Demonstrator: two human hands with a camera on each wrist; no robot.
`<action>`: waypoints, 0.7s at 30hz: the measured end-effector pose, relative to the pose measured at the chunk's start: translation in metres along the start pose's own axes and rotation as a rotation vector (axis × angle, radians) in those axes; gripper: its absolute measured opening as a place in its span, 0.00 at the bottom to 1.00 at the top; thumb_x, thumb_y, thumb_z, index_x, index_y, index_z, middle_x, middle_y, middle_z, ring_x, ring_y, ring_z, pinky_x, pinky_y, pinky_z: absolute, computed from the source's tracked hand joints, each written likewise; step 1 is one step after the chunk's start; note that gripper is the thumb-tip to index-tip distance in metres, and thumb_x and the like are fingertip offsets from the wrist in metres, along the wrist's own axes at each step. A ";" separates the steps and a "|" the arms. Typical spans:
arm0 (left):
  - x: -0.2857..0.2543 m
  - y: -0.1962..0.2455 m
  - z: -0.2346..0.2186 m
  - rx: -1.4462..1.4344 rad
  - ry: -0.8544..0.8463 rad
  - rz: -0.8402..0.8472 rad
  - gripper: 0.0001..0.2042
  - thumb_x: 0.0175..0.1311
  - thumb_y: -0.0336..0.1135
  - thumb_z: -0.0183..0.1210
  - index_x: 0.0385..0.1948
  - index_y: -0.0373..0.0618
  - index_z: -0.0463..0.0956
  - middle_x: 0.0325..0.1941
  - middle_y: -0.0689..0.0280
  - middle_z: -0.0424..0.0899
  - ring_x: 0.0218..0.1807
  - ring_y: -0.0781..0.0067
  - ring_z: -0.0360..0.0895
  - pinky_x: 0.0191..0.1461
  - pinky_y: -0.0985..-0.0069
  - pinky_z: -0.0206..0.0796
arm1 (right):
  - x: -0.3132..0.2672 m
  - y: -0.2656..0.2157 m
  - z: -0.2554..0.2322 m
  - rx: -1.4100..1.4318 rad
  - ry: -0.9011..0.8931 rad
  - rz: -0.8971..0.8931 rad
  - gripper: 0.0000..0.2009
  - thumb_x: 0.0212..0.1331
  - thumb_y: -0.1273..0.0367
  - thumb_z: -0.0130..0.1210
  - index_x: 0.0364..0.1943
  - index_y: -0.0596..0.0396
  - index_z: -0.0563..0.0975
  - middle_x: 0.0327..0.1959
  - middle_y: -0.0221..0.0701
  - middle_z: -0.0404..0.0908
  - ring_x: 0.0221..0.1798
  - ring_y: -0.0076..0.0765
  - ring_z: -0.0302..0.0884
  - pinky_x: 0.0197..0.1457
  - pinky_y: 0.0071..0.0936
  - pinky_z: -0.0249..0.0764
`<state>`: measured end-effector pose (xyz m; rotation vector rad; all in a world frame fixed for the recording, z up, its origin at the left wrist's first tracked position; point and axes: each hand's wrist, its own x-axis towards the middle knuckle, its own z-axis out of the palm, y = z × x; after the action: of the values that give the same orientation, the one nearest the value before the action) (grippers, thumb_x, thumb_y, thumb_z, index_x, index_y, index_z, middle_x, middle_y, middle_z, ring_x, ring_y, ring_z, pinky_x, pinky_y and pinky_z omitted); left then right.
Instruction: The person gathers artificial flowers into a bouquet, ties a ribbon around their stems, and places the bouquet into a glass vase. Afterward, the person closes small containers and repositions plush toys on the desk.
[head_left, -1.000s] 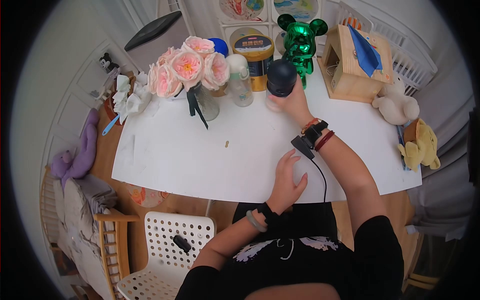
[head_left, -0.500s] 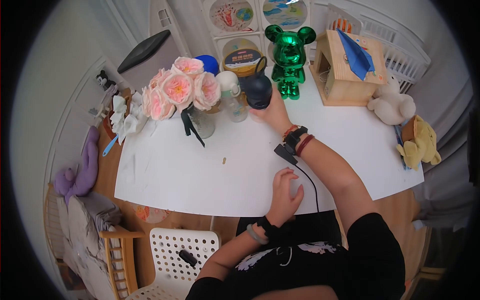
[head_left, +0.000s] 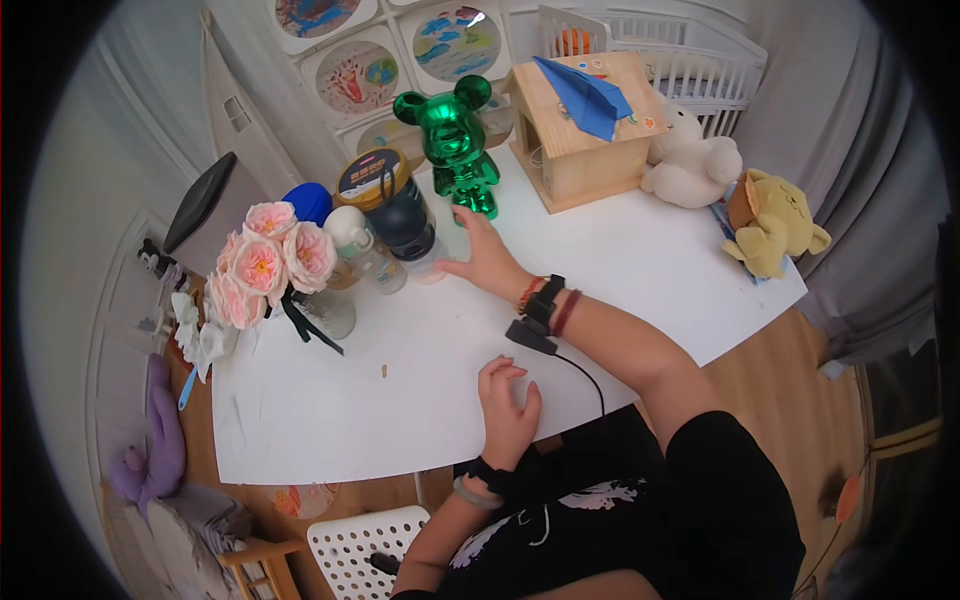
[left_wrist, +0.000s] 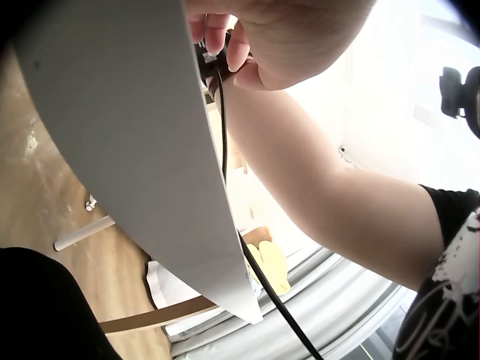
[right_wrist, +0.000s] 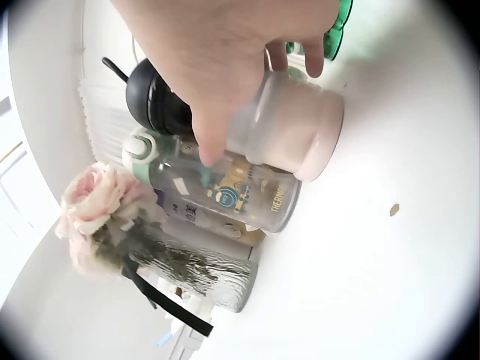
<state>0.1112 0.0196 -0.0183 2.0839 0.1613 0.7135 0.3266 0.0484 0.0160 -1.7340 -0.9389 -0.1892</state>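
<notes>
A bottle with a black domed lid and loop (head_left: 403, 222) and a clear, pinkish lower body (right_wrist: 296, 124) stands on the white table (head_left: 600, 260). My right hand (head_left: 487, 258) is right beside it, thumb and fingers spread apart around its near side; in the right wrist view the thumb overlaps the bottle. Close on its left is a clear Thermos bottle (right_wrist: 225, 191) with a white and green lid. My left hand (head_left: 508, 415) rests at the table's front edge with loosely bent fingers, holding nothing; part of it tops the left wrist view (left_wrist: 292, 37).
Pink roses (head_left: 262, 262) in a glass vase (head_left: 330, 315) stand to the left. Behind are a gold tub (head_left: 372, 178) and a shiny green bear figure (head_left: 455, 140). A wooden house (head_left: 590, 150), a white plush toy (head_left: 690, 165) and a yellow plush toy (head_left: 775, 225) line the right side.
The black-lidded bottle has come to stand beside the Thermos bottle, and my right hand has loosened from it. The head view has turned right. My left hand stays at the table edge.
</notes>
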 end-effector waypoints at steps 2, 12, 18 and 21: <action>0.000 0.001 0.000 -0.008 -0.010 0.012 0.11 0.51 0.23 0.56 0.37 0.39 0.69 0.49 0.52 0.67 0.55 0.49 0.65 0.60 0.62 0.57 | -0.010 0.003 -0.042 -0.031 0.038 -0.070 0.35 0.48 0.64 0.66 0.60 0.57 0.60 0.57 0.43 0.65 0.59 0.43 0.65 0.58 0.35 0.66; 0.000 0.005 0.001 0.018 -0.046 -0.001 0.10 0.52 0.23 0.54 0.36 0.39 0.69 0.51 0.52 0.66 0.56 0.50 0.65 0.60 0.61 0.56 | -0.065 0.023 -0.346 -0.872 0.736 -0.106 0.15 0.53 0.69 0.57 0.44 0.59 0.73 0.47 0.44 0.72 0.52 0.50 0.68 0.53 0.40 0.66; 0.000 0.005 0.003 0.032 -0.049 -0.004 0.09 0.52 0.23 0.54 0.36 0.39 0.69 0.51 0.52 0.66 0.56 0.51 0.64 0.60 0.61 0.56 | -0.115 0.061 -0.433 -1.267 0.788 0.544 0.27 0.50 0.55 0.60 0.53 0.55 0.71 0.50 0.46 0.73 0.56 0.50 0.68 0.57 0.40 0.67; -0.001 0.004 0.003 0.046 -0.046 0.001 0.09 0.52 0.23 0.54 0.36 0.39 0.69 0.51 0.52 0.67 0.56 0.51 0.64 0.61 0.62 0.56 | -0.119 0.052 -0.434 -1.156 0.651 0.832 0.36 0.48 0.47 0.59 0.60 0.50 0.66 0.52 0.46 0.73 0.56 0.51 0.70 0.56 0.40 0.70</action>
<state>0.1118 0.0147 -0.0173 2.1423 0.1522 0.6673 0.4193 -0.3901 0.0792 -2.6651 0.5620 -0.7809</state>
